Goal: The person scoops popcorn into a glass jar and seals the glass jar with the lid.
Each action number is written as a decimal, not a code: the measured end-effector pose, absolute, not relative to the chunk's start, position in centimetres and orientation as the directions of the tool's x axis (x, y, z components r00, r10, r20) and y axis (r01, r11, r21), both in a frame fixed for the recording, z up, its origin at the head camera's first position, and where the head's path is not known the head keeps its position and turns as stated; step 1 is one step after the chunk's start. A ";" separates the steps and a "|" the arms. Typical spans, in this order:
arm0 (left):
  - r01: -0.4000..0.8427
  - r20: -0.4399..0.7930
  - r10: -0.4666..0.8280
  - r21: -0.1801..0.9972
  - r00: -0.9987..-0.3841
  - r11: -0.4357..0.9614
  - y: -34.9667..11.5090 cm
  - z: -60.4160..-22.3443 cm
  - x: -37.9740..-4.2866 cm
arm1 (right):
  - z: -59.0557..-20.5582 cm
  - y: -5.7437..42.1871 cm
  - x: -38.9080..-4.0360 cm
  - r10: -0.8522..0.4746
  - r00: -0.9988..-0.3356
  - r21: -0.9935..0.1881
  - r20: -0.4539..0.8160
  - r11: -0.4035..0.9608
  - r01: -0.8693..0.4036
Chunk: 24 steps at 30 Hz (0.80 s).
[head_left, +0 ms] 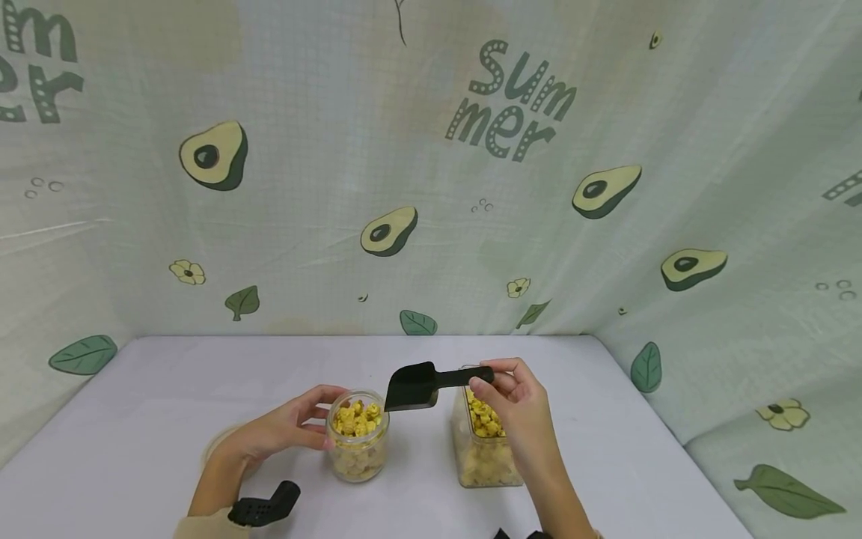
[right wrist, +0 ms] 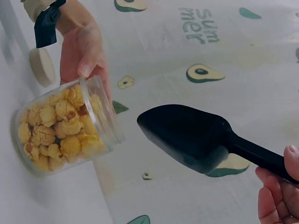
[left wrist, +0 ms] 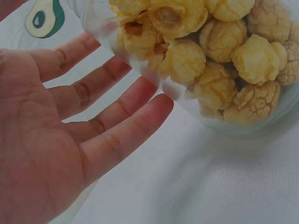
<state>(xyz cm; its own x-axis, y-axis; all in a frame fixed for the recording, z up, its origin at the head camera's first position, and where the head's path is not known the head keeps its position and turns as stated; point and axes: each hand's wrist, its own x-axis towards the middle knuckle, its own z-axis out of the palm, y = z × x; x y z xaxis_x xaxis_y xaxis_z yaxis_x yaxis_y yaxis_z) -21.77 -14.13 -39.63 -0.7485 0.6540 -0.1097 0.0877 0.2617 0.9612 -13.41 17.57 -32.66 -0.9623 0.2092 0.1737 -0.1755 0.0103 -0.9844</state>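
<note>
A round glass jar point(head_left: 359, 449) of yellow popcorn stands upright on the table. My left hand point(head_left: 292, 428) holds its left side, thumb in front and fingers round the back; in the left wrist view the fingers point(left wrist: 126, 137) lie against the glass. A black scoop point(head_left: 412, 387) hangs level beside the jar's mouth, and no popcorn shows in its bowl. My right hand point(head_left: 518, 404) pinches the scoop's handle point(right wrist: 259, 156) near its end. Below that hand stands a square clear container point(head_left: 488, 464) of popcorn, partly hidden by the hand and the handle.
A pale round lid point(right wrist: 42, 66) lies on the table to the left, mostly behind the left forearm in the head view. The white table point(head_left: 606, 449) ends at a hanging cloth point(head_left: 303, 150) printed with avocados and leaves at the back and sides.
</note>
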 end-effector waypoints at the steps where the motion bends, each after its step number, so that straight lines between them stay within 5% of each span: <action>1: 0.085 -0.113 0.652 0.960 -0.750 0.265 -14.1 -39.7 -21.8 | -32.6 17.7 -13.4 0.211 -0.961 -0.983 0.180 0.014 -0.181; 24: 0.127 -0.081 0.643 0.954 -0.762 0.271 -14.2 -39.1 -21.5 | -31.4 21.0 -13.3 0.330 -0.909 -0.965 0.255 0.027 -0.261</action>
<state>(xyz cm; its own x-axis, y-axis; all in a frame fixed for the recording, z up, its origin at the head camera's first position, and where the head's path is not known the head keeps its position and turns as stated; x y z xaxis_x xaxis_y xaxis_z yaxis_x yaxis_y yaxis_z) -21.47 -14.18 -39.14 -0.7619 0.6426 -0.0810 0.1268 0.2706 0.9543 -13.26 21.05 -31.41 -0.9086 0.3304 0.2555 -0.2613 0.0274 -0.9649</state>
